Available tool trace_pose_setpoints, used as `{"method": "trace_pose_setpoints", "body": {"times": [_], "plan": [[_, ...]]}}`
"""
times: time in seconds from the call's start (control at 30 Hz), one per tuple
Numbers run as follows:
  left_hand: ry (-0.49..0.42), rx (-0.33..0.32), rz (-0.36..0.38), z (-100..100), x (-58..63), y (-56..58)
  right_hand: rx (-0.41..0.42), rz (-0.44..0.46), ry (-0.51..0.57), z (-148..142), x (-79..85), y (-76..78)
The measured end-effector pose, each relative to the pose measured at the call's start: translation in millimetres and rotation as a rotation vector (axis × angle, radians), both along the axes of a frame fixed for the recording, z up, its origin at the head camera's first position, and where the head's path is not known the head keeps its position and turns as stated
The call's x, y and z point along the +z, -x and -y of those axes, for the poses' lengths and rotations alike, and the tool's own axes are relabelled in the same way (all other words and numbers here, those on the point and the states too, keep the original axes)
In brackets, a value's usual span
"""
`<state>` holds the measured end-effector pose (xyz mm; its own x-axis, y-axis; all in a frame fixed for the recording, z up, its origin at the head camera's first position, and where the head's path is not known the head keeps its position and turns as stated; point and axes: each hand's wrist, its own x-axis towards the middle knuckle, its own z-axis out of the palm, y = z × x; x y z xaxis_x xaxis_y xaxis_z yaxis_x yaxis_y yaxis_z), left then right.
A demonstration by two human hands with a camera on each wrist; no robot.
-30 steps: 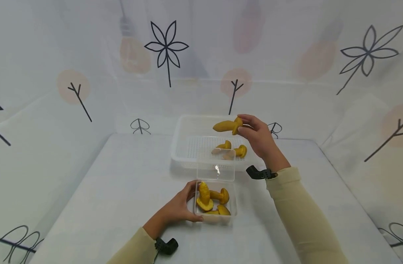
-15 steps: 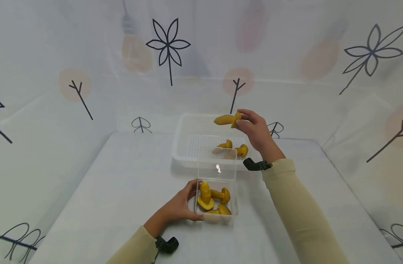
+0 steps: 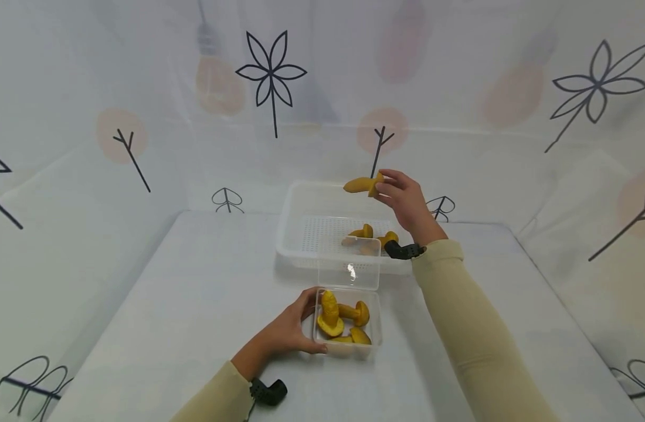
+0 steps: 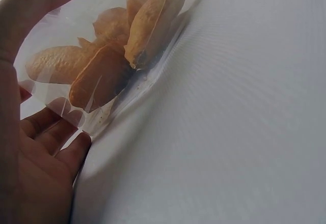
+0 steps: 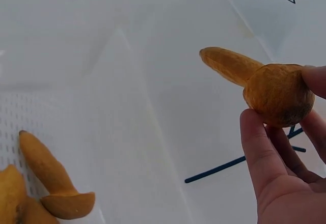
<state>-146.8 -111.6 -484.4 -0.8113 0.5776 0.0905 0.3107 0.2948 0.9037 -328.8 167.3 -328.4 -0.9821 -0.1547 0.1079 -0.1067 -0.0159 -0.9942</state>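
Observation:
My right hand (image 3: 407, 202) pinches a yellow mushroom (image 3: 360, 185) by its cap, in the air over the far right of the white basket. Its stem points left; the right wrist view shows thumb and fingers around the cap (image 5: 280, 94). My left hand (image 3: 288, 328) grips the left side of a small clear plastic box (image 3: 375, 319), thumb at the near corner, fingers at the far one. Several yellow mushrooms (image 3: 330, 316) lie inside that box, seen through its wall in the left wrist view. Its clear lid (image 3: 349, 275) stands open toward the basket.
The white perforated basket (image 3: 293, 234) stands behind the box, with more yellow mushrooms (image 3: 366, 231) at its right, partly behind the lid and the right wrist's black camera (image 3: 401, 251). A white cloth (image 3: 211, 281) covers the table; a printed curtain (image 3: 322, 146) hangs behind.
My right hand has risen a little and moved slightly away from me with the mushroom. The left hand keeps its hold on the box.

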Motion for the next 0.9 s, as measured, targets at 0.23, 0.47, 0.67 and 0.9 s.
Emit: {"method": "trace_pose_setpoints", "body": {"times": [0.23,0.47,0.67,0.9], "plan": [[0.002,0.008,0.017,0.1,-2.8,1.5,0.009,0.067,0.023,-2.8,-4.6,11.2],[-0.014,0.002,0.005,1.8,-3.7,2.5,0.011,0.121,-0.016,-2.2,-9.6,20.5],[-0.009,0.010,0.017,2.1,-3.1,2.3,0.017,0.167,-0.087,0.0,-20.0,30.3],[-0.011,0.003,0.018,2.1,-3.6,2.8,0.010,0.231,-0.175,1.4,-30.7,37.6]]}}
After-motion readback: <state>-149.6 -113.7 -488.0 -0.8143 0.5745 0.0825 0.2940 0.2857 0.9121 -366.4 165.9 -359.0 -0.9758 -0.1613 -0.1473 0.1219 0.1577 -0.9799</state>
